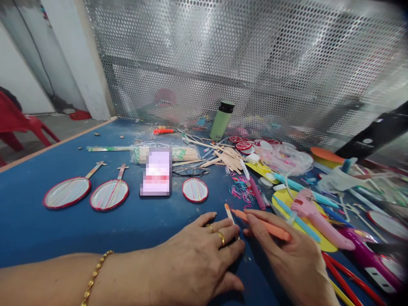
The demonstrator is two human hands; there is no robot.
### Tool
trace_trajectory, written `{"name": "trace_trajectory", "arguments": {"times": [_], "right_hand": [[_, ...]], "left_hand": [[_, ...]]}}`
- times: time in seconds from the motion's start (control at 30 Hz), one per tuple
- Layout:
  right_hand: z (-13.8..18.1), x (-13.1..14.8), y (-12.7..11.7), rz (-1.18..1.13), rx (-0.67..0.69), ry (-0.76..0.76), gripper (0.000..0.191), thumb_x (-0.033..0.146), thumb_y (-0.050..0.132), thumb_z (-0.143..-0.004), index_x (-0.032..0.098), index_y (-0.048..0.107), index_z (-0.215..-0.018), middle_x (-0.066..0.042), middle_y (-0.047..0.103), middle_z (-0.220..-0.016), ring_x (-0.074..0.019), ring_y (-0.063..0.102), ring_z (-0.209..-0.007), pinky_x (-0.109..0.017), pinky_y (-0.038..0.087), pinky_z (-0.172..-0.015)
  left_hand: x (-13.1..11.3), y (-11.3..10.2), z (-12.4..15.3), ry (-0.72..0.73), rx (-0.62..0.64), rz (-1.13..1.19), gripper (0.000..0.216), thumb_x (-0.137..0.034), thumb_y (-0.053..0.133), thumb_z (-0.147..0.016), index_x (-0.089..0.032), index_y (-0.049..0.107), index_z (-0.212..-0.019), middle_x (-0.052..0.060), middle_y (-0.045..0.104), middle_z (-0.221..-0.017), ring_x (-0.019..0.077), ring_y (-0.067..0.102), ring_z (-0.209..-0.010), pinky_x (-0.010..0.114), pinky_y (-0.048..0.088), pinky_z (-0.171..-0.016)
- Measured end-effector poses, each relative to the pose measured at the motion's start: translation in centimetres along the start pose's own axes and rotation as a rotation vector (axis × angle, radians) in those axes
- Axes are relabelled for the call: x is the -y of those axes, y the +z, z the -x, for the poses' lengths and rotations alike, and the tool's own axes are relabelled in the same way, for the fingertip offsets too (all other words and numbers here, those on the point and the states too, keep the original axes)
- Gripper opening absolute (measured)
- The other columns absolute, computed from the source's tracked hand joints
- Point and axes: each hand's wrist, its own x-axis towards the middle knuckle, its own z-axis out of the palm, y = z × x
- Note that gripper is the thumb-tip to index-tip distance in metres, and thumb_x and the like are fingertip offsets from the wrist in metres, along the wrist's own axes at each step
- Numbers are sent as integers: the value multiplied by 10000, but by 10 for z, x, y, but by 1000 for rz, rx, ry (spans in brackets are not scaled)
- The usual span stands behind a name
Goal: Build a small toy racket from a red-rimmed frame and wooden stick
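Left hand point(197, 250), spread flat, pins a stick point(228, 211); right hand point(291, 250) grips orange marker point(273, 230)

You can read no word or number here. The white markings on the round red-and-white discs point(244, 145), the faint print on the pale green cylindrical bottle point(219, 123) and the pixelated pink-lilac screen of the dark-edged phone point(156, 172) all stay illegible to you.
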Motion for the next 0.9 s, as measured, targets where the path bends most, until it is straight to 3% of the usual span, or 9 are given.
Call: {"name": "trace_trajectory", "arguments": {"times": [0.17, 0.3, 0.57, 0.73, 0.9], "right_hand": [[-1, 1, 3, 17, 21, -40, 186, 402, 630, -904, 305, 785, -935, 19, 799, -911, -170, 766, -785, -214, 617, -708], [-3, 3, 4, 5, 13, -63, 180, 394, 624, -904, 307, 781, -919, 20, 799, -885, -166, 762, -737, -223, 620, -695], [-1, 2, 5, -7, 70, -87, 179, 372, 618, -920, 306, 775, -975, 29, 797, -957, -153, 763, -845, -193, 606, -749], [1, -1, 3, 10, 58, -67, 182, 388, 617, -927, 311, 777, -967, 27, 797, -927, -158, 761, -759, -218, 615, -713], [2, -2, 4, 3, 106, -86, 181, 379, 607, -944, 321, 764, -1012, 34, 791, -994, -155, 757, -882, -205, 604, -764]], "left_hand": [[0, 1, 0, 4, -19, -5, 534, -522, 400, -1037, -141, 485, -1402, 156, 493, -1495, 283, 406, -1432, 495, 281, -1205], [-1, 0, -1, 5, -22, -10, 527, -514, 428, -1029, -133, 506, -1385, 170, 510, -1474, 295, 417, -1424, 503, 312, -1189], [-2, 0, -1, -2, -4, -19, 574, -527, 391, -1037, -140, 438, -1458, 161, 452, -1529, 288, 381, -1446, 505, 287, -1200], [-1, 1, 0, 1, 4, -22, 561, -530, 370, -1043, -139, 453, -1438, 149, 456, -1529, 278, 389, -1438, 503, 277, -1201], [0, 2, 0, -1, 6, -9, 576, -528, 378, -1042, -135, 433, -1459, 162, 431, -1546, 283, 353, -1462, 503, 255, -1211]]}}
